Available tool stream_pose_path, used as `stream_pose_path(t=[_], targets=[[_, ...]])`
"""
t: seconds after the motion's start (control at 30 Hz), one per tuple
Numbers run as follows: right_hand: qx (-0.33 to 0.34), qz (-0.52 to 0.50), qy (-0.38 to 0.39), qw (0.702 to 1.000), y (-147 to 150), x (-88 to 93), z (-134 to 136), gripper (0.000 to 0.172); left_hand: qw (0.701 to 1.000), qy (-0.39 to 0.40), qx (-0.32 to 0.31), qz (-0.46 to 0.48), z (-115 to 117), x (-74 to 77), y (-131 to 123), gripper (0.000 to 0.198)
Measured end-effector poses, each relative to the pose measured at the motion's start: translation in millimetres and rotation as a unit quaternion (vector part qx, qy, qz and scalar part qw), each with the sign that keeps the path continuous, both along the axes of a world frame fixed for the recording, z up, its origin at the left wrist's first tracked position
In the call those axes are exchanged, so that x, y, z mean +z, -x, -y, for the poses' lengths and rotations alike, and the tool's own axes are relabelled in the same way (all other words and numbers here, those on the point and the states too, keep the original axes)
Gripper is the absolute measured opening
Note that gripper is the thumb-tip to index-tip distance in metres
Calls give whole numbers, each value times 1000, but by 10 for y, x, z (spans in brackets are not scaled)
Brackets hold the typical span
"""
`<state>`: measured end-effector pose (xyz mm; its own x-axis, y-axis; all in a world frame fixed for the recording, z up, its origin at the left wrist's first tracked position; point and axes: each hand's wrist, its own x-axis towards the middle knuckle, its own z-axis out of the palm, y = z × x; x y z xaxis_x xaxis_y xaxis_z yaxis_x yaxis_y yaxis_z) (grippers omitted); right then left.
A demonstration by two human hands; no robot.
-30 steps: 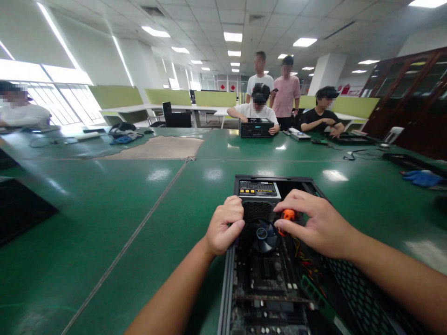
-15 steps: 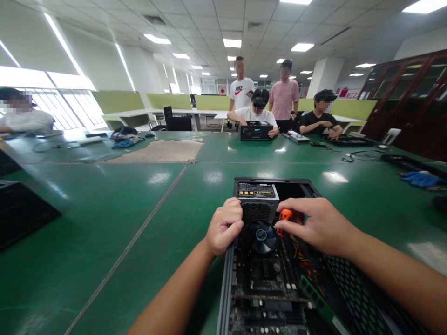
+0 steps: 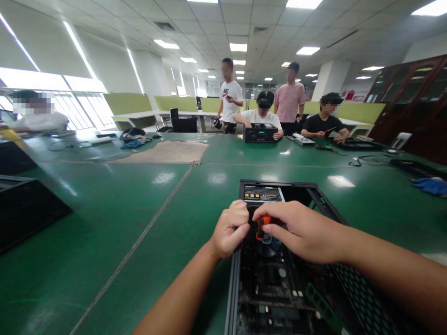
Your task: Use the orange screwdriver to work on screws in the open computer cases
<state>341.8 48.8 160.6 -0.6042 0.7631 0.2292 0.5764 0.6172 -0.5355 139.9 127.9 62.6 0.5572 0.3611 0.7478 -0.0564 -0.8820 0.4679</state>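
Observation:
An opened black computer case (image 3: 233, 291) lies on the green table in front of me. My left hand (image 3: 228, 229) is closed over its left edge, beside the power supply (image 3: 263, 193). Between the thumb and fingers of my right hand (image 3: 300, 232) is an orange-and-black screwdriver (image 3: 263, 227), held above the round cooling fan (image 3: 269, 248). The screwdriver's tip is hidden from view. Below the fan spreads the dark motherboard (image 3: 270, 279). A green memory stick (image 3: 323, 300) shows at the right inside the case.
Another black case (image 3: 31, 214) stands at the left table edge. Across the table (image 3: 132, 204), a seated person works at a black case (image 3: 261, 134), with several other people around. Blue gloves (image 3: 431, 186) and cables (image 3: 370, 159) lie at the right.
My right hand has moved the screwdriver left, from beside the fan to above it and close to my left hand. My left hand keeps its place on the case edge.

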Motion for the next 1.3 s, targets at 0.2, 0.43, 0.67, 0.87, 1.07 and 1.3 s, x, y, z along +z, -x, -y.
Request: stream_pose_path(t=[0.2, 0.43, 0.67, 0.87, 1.07, 1.3], targets=[[-9, -11, 7, 1000, -22, -74, -37, 24, 1000, 1, 6, -11, 1, 0, 0, 48], [10, -13, 9, 1000, -49, -49, 0, 24, 1000, 7, 11, -22, -8, -9, 10, 48], [0, -18, 21, 1000, -46, -36, 1, 21, 1000, 9, 11, -23, -2, -7, 17, 48], [7, -16, 15, 1000, -48, -52, 25, 20, 1000, 10, 13, -23, 2, -3, 9, 48], [-15, 14, -44, 999, 9, -144, -17, 12, 1000, 13, 10, -18, 15, 27, 8, 48], [31, -7, -2, 1000, 56, -187, -7, 21, 998, 47, 30, -18, 79, 40, 13, 52]])
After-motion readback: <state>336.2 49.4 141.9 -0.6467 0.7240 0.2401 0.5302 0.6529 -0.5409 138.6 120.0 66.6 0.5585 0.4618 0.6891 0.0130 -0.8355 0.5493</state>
